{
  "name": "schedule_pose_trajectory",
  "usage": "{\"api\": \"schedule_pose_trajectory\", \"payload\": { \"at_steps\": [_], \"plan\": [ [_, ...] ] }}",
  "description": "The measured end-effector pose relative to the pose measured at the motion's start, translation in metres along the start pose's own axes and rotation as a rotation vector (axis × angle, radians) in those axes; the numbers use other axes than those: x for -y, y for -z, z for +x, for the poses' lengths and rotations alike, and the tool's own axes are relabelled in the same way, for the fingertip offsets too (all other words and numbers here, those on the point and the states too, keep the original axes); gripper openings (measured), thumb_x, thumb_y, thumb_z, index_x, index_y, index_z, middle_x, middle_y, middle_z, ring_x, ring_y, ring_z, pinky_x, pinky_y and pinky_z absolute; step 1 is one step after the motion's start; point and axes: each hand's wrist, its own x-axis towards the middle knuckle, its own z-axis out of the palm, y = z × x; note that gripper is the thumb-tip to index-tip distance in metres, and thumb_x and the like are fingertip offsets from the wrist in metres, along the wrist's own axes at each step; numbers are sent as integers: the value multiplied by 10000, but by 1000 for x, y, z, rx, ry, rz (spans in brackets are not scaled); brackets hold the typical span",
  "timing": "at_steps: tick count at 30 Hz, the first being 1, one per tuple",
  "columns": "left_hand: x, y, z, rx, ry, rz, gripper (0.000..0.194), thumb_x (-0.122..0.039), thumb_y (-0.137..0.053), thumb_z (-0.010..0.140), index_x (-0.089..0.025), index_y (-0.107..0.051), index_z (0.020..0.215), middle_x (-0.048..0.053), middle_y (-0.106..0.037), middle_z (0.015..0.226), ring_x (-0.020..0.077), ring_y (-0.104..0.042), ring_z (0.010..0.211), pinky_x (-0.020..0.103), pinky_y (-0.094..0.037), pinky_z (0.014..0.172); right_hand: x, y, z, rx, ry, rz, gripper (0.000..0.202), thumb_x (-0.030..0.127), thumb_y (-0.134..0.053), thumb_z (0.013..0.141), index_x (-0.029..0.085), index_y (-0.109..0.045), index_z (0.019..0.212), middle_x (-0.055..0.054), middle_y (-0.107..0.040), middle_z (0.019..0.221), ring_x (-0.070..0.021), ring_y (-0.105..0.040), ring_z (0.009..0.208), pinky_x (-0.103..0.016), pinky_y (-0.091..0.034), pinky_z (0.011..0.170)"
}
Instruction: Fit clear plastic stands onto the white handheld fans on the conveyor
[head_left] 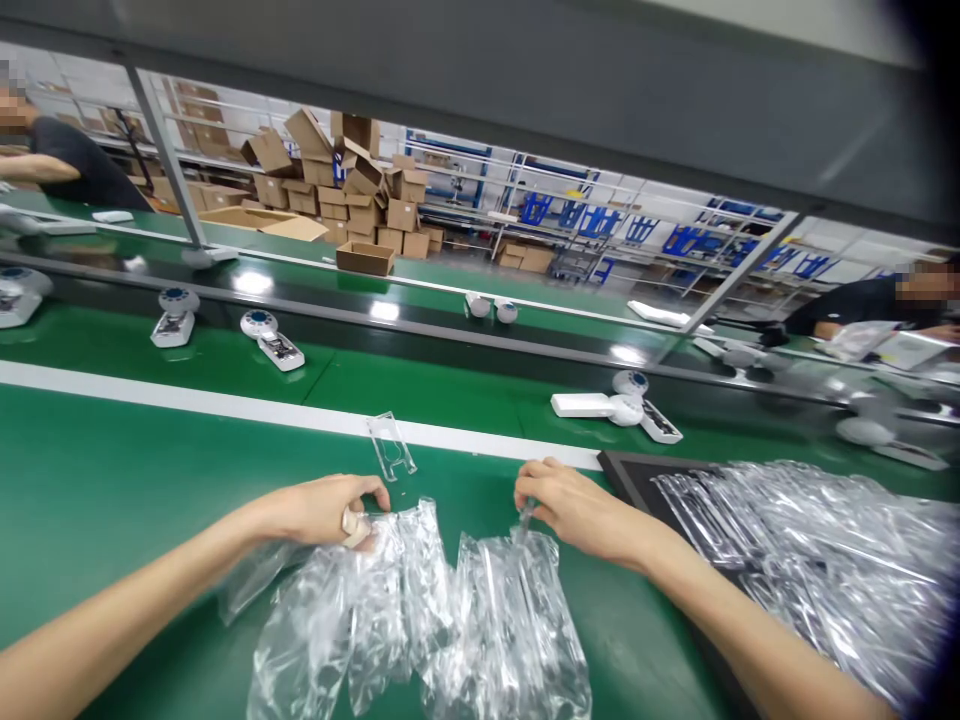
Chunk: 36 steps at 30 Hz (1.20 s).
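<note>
Several crumpled clear plastic bags (pixel 517 620) lie on the green work surface (pixel 135 480) in front of me. My left hand (pixel 330 512) is curled over the top edge of the left bags, a beige wrap on one finger; its fingertips are partly hidden by the film. My right hand (pixel 566 505) pinches the upper edge of a right-hand bag between thumb and fingers. Just beyond the bags, between both hands, lies a clear plastic frame-like piece (pixel 406 462), touched by neither hand.
At right, a black tray (pixel 626 480) holds many clear plastic pieces (pixel 817 540). Past a white strip (pixel 187 400), white devices with round heads (pixel 279 348) sit on a green belt. Slanted posts (pixel 161 150) rise behind it. People work at far left and right; cardboard boxes (pixel 360 215) are stacked behind.
</note>
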Motion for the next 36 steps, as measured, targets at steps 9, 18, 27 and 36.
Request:
{"api": "schedule_pose_trajectory", "payload": {
  "at_steps": [9,18,27,36],
  "plan": [
    [-11,-9,-10,-64,-93,160,330,-283,-532,753,-273,-649,1061,8,-699,988,230,-607,918,284,-410,791,65,-34,52,-60,151,239,347,202,-557,853,222,-575,1199,-76,-598,1119,-218,-596,952,-314,-435,785],
    [-2,-14,-9,-175,-175,264,226,-164,-417,780,-214,-606,892,38,-670,788,205,-594,688,265,-341,609,65,-18,48,-302,219,308,164,83,-485,872,179,-586,786,-14,-603,833,-136,-563,766,-258,-405,703],
    [-6,18,-78,-470,-263,-24,78,-218,-464,815,-222,-534,848,-3,-587,749,139,-499,619,237,-343,577,78,35,-13,-596,429,249,138,148,-467,923,208,-523,812,-8,-577,808,-115,-540,708,-236,-411,614],
    [-14,56,-103,-1060,-245,-87,217,-408,-584,757,-196,-565,715,-8,-520,620,101,-434,519,207,-332,476,99,73,-1,-823,513,248,124,125,-501,890,210,-523,804,-2,-585,838,-94,-521,657,-233,-384,570]
  ]
}}
